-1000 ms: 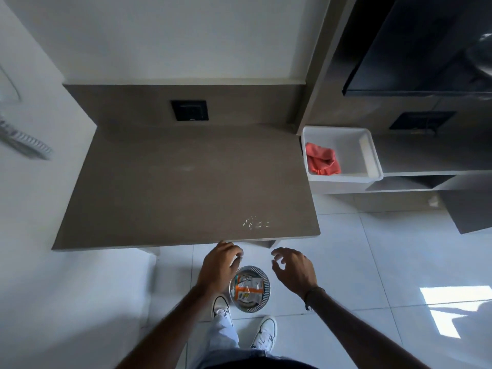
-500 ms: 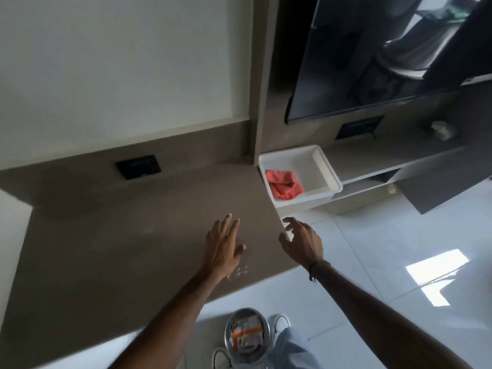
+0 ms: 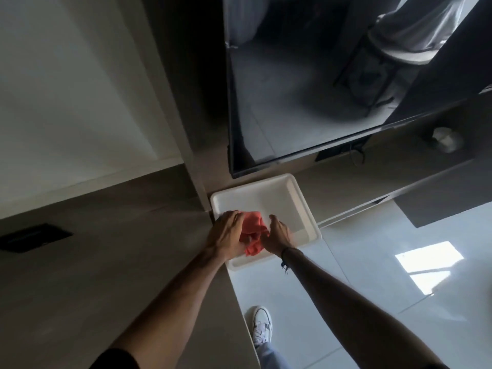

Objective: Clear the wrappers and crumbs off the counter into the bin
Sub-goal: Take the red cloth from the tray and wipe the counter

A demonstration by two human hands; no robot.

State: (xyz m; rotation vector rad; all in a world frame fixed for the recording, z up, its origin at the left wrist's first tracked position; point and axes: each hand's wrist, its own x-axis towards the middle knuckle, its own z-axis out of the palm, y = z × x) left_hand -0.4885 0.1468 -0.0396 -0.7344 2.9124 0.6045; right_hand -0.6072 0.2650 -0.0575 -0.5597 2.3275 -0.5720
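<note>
The red cloth (image 3: 253,230) is soft and crumpled, with folds, and it sits inside the white plastic tub (image 3: 300,206), at the near left part of it. Both hands are on it. The left hand (image 3: 226,233) covers the cloth from the left with fingers curled over the fabric, so it grips the cloth. The right hand (image 3: 277,235) presses on the cloth from the right side, fingers bent around it; it also holds the cloth. A dark cord bracelet (image 3: 288,253) is around the right wrist.

The tub is rectangular with rounded corners and a smooth, wide rim. It stands just beside the right end of the counter (image 3: 106,262), which is a flat, matte brown-grey surface. On the back panel of the counter there is a dark rectangular socket plate (image 3: 34,237). No wrappers, crumbs or bin can be seen here.

Above the tub hangs a big black glossy screen (image 3: 319,89) that reflects the room. The floor (image 3: 372,275) is of glossy pale tiles, with a bright patch of sunlight. A white sneaker (image 3: 262,326) stands on it near the counter edge.
</note>
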